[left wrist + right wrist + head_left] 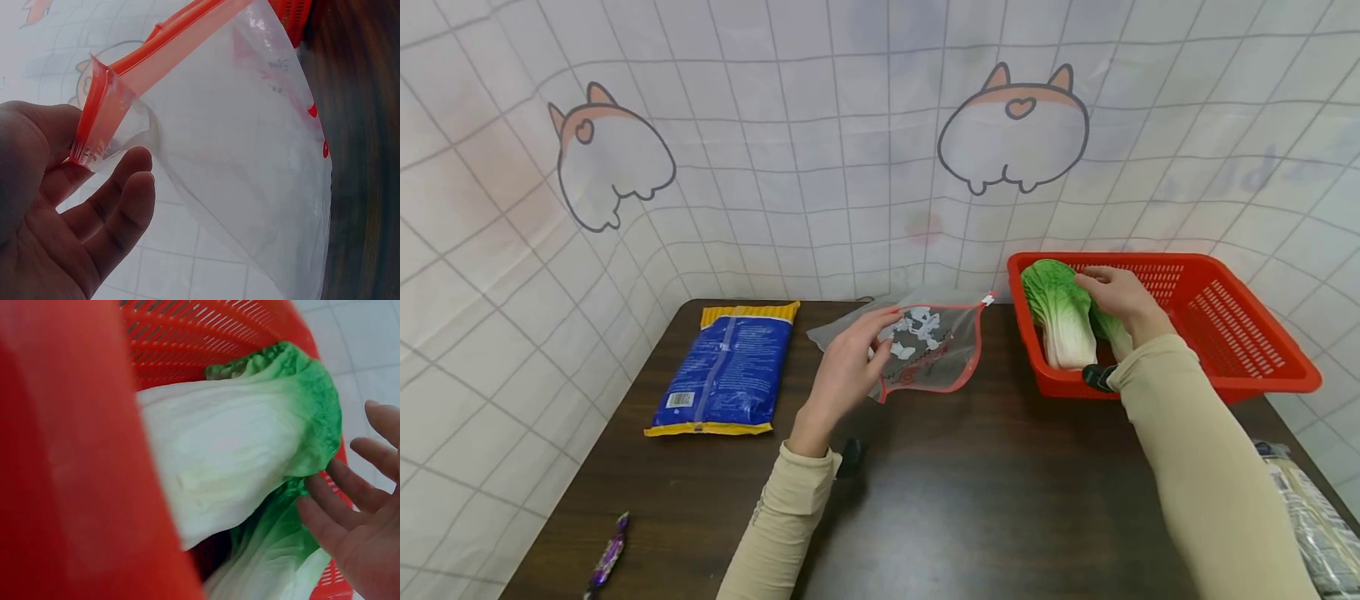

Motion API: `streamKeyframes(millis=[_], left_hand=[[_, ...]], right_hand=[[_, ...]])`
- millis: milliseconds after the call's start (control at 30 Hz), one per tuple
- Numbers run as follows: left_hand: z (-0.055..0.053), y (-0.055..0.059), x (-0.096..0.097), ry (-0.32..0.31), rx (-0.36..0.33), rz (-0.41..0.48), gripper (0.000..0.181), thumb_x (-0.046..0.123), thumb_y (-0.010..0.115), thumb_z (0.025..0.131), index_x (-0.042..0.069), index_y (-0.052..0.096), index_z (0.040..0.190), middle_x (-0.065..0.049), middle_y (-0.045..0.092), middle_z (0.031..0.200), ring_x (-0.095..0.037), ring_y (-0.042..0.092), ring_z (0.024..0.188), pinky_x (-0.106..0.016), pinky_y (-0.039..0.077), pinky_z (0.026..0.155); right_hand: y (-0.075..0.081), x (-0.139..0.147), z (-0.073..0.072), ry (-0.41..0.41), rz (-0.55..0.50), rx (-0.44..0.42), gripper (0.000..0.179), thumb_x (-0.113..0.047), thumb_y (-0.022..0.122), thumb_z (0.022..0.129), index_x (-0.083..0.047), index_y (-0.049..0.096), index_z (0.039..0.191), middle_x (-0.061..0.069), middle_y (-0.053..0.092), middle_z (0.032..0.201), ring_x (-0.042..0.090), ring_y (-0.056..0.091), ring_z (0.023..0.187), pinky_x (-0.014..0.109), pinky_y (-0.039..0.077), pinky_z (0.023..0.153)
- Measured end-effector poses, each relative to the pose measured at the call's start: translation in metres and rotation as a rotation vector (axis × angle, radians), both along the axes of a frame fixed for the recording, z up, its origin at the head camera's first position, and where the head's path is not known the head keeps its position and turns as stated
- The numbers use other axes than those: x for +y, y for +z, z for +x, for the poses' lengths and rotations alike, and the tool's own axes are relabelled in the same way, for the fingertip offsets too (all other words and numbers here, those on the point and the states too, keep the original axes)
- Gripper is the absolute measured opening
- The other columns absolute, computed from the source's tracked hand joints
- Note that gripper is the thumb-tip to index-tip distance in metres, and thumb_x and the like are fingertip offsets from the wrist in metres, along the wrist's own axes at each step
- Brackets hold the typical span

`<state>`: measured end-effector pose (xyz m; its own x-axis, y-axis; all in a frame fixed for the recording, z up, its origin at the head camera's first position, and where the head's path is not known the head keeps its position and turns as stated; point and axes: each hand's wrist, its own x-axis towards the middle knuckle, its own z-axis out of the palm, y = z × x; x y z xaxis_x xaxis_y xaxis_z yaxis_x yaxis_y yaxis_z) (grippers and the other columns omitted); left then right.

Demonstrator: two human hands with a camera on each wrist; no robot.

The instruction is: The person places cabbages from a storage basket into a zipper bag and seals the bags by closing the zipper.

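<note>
My left hand pinches the red zip edge of a clear zip bag between thumb and forefinger. The left wrist view shows the bag spread and slack, its other fingers loosely bent beside it. Over the red basket, my right hand reaches to a napa cabbage with white stalk and green leaves. In the right wrist view its fairly straight fingers are right at the leafy end of that cabbage. A second cabbage lies beside it, partly under the hand in the head view.
The red slatted basket stands at the back right of the dark table. A blue and yellow packet lies at the back left, a purple-wrapped candy front left. A clear-wrapped package is at the right edge.
</note>
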<state>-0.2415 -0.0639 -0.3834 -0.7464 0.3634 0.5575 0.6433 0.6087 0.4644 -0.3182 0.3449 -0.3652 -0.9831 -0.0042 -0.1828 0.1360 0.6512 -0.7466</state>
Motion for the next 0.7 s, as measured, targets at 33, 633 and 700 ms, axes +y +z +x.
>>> streamKeyframes(millis=[33,633,700], left_hand=[[-0.0005,-0.0003,0.0,-0.002,0.003,0.0,0.039,0.003,0.06,0.093,0.008,0.062,0.132,-0.001,0.059,0.134,-0.01,0.055,0.073,-0.025,0.043,0.056],[0.0024,-0.001,0.0003,0.009,-0.013,-0.011,0.04,0.003,0.06,0.093,0.011,0.063,0.132,0.001,0.058,0.135,-0.012,0.056,0.075,-0.026,0.046,0.061],[0.0025,-0.0011,-0.0004,0.014,-0.012,-0.013,0.04,0.003,0.06,0.093,0.011,0.063,0.132,0.001,0.059,0.135,-0.011,0.055,0.075,-0.026,0.046,0.062]], right_hand=[[-0.0005,-0.0002,-0.0005,0.002,-0.002,-0.007,0.073,-0.046,0.036,0.103,0.002,0.016,0.155,0.035,0.018,0.153,0.051,0.026,0.137,0.059,0.029,0.108],[-0.009,0.0072,-0.0071,0.112,-0.217,-0.153,0.076,-0.038,0.046,0.103,-0.014,-0.001,0.158,0.029,-0.009,0.158,0.052,0.006,0.142,0.068,0.026,0.105],[-0.0101,0.0067,-0.007,0.153,-0.218,-0.168,0.075,-0.036,0.047,0.103,-0.015,0.002,0.159,0.029,-0.01,0.158,0.053,0.005,0.142,0.07,0.026,0.103]])
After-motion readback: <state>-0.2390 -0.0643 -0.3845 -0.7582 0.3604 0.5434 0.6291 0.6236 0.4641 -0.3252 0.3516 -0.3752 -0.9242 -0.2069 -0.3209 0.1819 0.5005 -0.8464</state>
